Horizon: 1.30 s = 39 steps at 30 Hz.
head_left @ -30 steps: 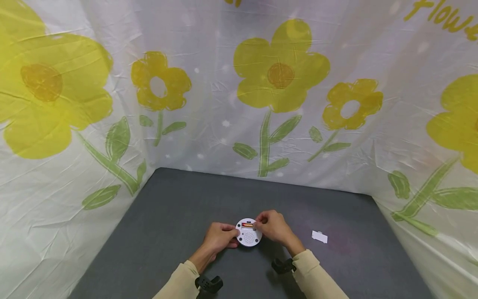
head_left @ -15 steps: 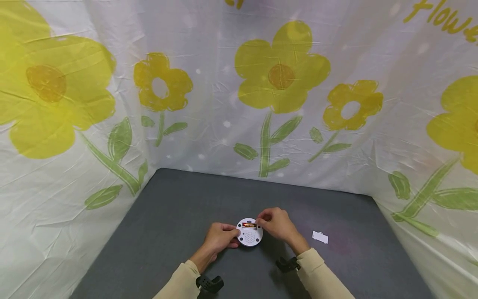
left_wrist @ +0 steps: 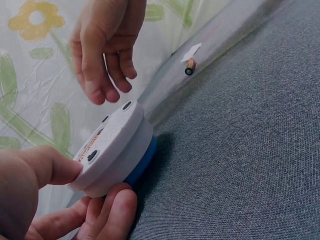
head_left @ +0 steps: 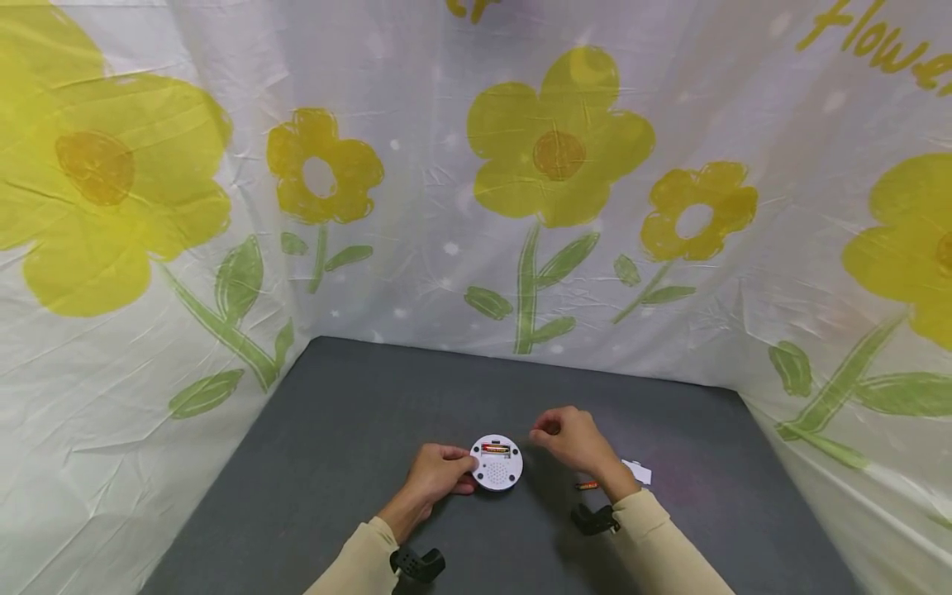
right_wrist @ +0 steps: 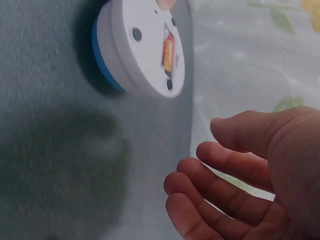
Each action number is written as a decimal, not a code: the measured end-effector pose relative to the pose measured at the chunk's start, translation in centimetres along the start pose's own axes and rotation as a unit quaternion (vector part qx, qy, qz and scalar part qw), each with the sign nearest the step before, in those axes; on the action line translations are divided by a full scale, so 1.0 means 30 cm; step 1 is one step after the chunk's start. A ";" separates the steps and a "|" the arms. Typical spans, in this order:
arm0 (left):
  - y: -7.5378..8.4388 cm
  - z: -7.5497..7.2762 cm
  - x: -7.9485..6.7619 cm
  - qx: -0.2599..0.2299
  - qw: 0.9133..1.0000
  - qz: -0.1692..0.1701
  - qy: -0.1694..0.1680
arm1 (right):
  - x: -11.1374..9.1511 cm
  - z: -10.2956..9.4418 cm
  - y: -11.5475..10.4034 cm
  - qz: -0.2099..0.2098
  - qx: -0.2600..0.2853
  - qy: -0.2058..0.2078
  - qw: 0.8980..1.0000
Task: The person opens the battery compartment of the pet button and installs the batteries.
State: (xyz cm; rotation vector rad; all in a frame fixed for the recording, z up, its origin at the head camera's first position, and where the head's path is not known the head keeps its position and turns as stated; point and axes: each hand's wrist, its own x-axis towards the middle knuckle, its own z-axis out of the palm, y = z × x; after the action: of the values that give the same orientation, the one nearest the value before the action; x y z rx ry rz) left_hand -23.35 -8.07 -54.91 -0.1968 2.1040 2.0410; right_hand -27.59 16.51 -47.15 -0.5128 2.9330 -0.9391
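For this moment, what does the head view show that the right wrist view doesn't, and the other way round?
Only the head view: the loose battery and white cover on the table, and beige sleeves.

Only the right wrist view: the right hand's thumb and four fingers told apart, and a clearly blue base.

Both: the round device with a battery in its slot, part of the left hand touching it, the right hand apart from it, and the flowered curtain.
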 end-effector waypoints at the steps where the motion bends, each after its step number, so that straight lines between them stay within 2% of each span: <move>1: -0.001 0.000 0.000 0.001 1.000 0.000 0.001 | -0.002 -0.008 0.006 0.000 -0.005 0.000 1.000; 11: -0.007 0.000 -0.001 0.000 1.000 -0.001 -0.005 | -0.044 -0.081 0.067 0.004 -0.036 -0.010 0.999; 21: -0.005 0.005 -0.001 0.010 1.000 -0.008 0.003 | -0.099 -0.107 0.113 0.008 -0.052 -0.032 0.998; 33: -0.007 0.004 0.002 0.009 1.000 -0.004 0.001 | -0.145 -0.075 0.167 -0.009 -0.087 -0.029 0.996; 39: -0.003 0.005 0.004 0.005 1.000 -0.004 0.003 | -0.161 -0.059 0.183 -0.019 -0.085 -0.044 0.995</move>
State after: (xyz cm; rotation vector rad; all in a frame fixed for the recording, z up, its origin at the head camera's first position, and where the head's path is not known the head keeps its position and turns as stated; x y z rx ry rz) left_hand -23.44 -7.92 -55.03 -0.2083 2.1136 2.0264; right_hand -24.89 23.23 -49.21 -0.6027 2.9466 -0.6548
